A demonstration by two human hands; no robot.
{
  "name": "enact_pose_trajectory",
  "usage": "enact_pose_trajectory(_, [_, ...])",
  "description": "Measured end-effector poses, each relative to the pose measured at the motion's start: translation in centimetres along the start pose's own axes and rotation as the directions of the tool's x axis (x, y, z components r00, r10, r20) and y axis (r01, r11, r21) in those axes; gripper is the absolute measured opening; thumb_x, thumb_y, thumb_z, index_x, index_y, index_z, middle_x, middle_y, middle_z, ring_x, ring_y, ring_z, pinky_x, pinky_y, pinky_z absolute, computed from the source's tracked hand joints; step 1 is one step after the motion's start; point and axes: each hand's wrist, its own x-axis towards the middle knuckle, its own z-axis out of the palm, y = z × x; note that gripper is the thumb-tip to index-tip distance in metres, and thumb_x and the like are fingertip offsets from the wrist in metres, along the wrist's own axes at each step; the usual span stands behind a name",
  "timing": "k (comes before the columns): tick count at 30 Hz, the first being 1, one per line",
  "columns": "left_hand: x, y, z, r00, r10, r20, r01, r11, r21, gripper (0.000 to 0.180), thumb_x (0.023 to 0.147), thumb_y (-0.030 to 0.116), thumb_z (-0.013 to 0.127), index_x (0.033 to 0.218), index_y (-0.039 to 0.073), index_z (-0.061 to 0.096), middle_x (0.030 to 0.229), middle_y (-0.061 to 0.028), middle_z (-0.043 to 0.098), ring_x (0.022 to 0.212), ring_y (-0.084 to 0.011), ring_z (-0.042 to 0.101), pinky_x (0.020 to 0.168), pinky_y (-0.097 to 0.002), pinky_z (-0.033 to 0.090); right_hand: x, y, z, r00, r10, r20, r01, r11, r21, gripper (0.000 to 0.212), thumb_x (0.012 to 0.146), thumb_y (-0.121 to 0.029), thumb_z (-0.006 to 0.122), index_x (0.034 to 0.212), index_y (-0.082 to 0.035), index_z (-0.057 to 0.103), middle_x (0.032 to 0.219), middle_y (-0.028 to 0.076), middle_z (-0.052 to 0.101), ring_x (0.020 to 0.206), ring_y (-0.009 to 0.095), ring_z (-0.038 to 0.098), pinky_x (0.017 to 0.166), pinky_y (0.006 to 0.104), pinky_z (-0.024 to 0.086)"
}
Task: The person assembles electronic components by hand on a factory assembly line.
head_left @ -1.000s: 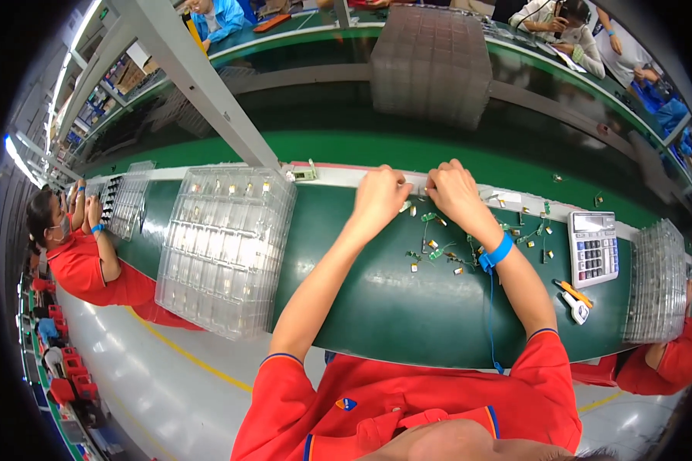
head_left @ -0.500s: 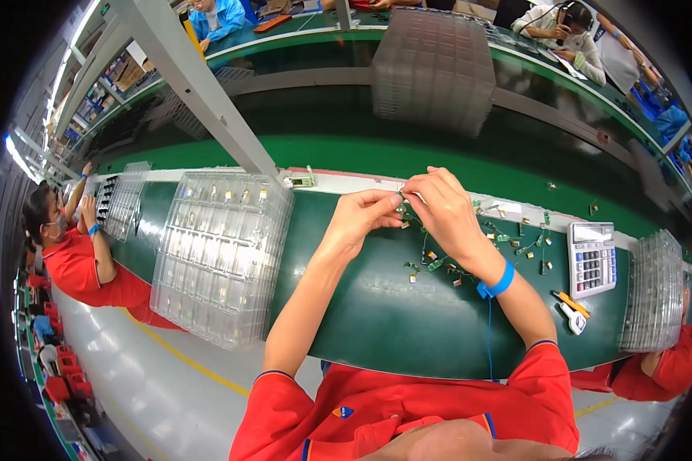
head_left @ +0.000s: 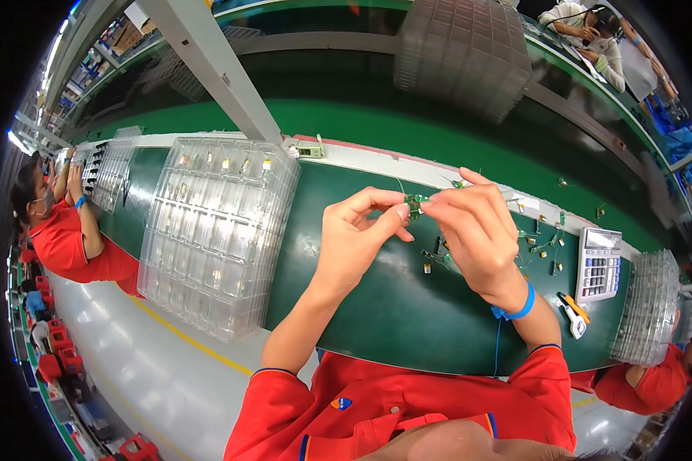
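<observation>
Between my two hands, over the green tabletop (head_left: 361, 307), is a small green circuit board (head_left: 415, 205) with a thin wire rising from it. My left hand (head_left: 359, 238) pinches its left side between thumb and fingers. On the other side, the fingertips of my right hand (head_left: 477, 234) grip it too, and a blue wrist strap (head_left: 519, 306) circles that wrist. Several more little circuit boards with wires and pale components (head_left: 542, 246) lie scattered beside and behind my right hand, which hides part of them.
On the left stands a stack of clear plastic trays (head_left: 215, 230) holding small parts. To the right are a calculator (head_left: 598, 265), an orange-handled tool (head_left: 575, 309) and another tray stack (head_left: 646, 307). A grey post (head_left: 207, 69) rises behind. A co-worker in red (head_left: 69, 238) sits at left.
My view has shifted, and the table appears rotated slightly. Both hands have turned, so the green circuit board between them shows more clearly. My fingers are spread further behind it.
</observation>
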Motion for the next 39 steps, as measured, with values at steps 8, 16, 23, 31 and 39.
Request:
enact_pose_trajectory(8, [-0.5, -0.1, 0.3, 0.995, 0.102, -0.004, -0.099, 0.975, 0.200, 0.011, 0.087, -0.002, 0.061, 0.096, -0.008, 0.064, 0.088, -0.0080, 0.061, 0.075, -0.0137, 0.064, 0.064, -0.0243, 0.058, -0.2, -0.6, -0.2, 0.995, -0.096, 0.034, 0.100, 0.983, -0.156, 0.030, 0.064, 0.003, 0.068, 0.093, -0.002, 0.069, 0.092, 0.012, 0.066, 0.080, 0.023, 0.062, 0.087, 0.0471, 0.053])
enact_pose_trajectory(16, [-0.4, 0.1, -0.4, 0.999, 0.031, -0.010, -0.029, 0.988, 0.151, 0.011, 0.087, -0.002, 0.062, 0.096, -0.008, 0.064, 0.089, -0.0091, 0.061, 0.073, -0.0144, 0.064, 0.065, -0.0250, 0.058, 0.0, -0.9, -0.3, 0.961, -0.220, 0.171, 0.239, 0.966, -0.101, 0.028, 0.069, -0.002, 0.066, 0.095, 0.006, 0.065, 0.092, 0.014, 0.065, 0.081, 0.024, 0.063, 0.088, 0.0454, 0.053])
enact_pose_trajectory(23, [-0.3, -0.3, -0.5, 0.999, 0.035, 0.022, -0.037, 0.995, 0.087, 0.014, 0.087, -0.001, 0.063, 0.099, -0.008, 0.064, 0.091, -0.0095, 0.061, 0.077, -0.0146, 0.063, 0.064, -0.0258, 0.057, 0.1, -0.8, -0.9, 0.960, -0.179, 0.217, 0.202, 0.975, -0.088, 0.029, 0.068, -0.001, 0.065, 0.097, 0.006, 0.065, 0.094, 0.015, 0.065, 0.084, 0.025, 0.062, 0.090, 0.0461, 0.053])
enact_pose_trajectory(31, [0.0, 0.2, -1.0, 0.995, -0.073, 0.071, 0.075, 0.997, -0.019, 0.013, 0.086, -0.003, 0.062, 0.098, -0.006, 0.064, 0.089, -0.0093, 0.064, 0.074, -0.0167, 0.065, 0.064, -0.0277, 0.056, 0.2, -0.7, -0.8, 0.963, -0.194, 0.187, 0.205, 0.978, -0.046, 0.028, 0.069, -0.002, 0.066, 0.096, 0.005, 0.066, 0.093, 0.014, 0.065, 0.083, 0.024, 0.063, 0.088, 0.0450, 0.054])
enact_pose_trajectory(39, [-0.1, 0.2, -0.9, 0.997, -0.023, 0.068, 0.022, 1.000, 0.021, 0.014, 0.087, 0.000, 0.063, 0.100, -0.006, 0.064, 0.093, -0.0103, 0.065, 0.080, -0.0143, 0.064, 0.067, -0.0267, 0.057, -0.5, -0.5, -0.3, 0.979, -0.173, 0.111, 0.177, 0.984, -0.035, 0.030, 0.066, 0.000, 0.067, 0.095, 0.005, 0.066, 0.092, 0.014, 0.066, 0.080, 0.025, 0.064, 0.086, 0.0439, 0.055])
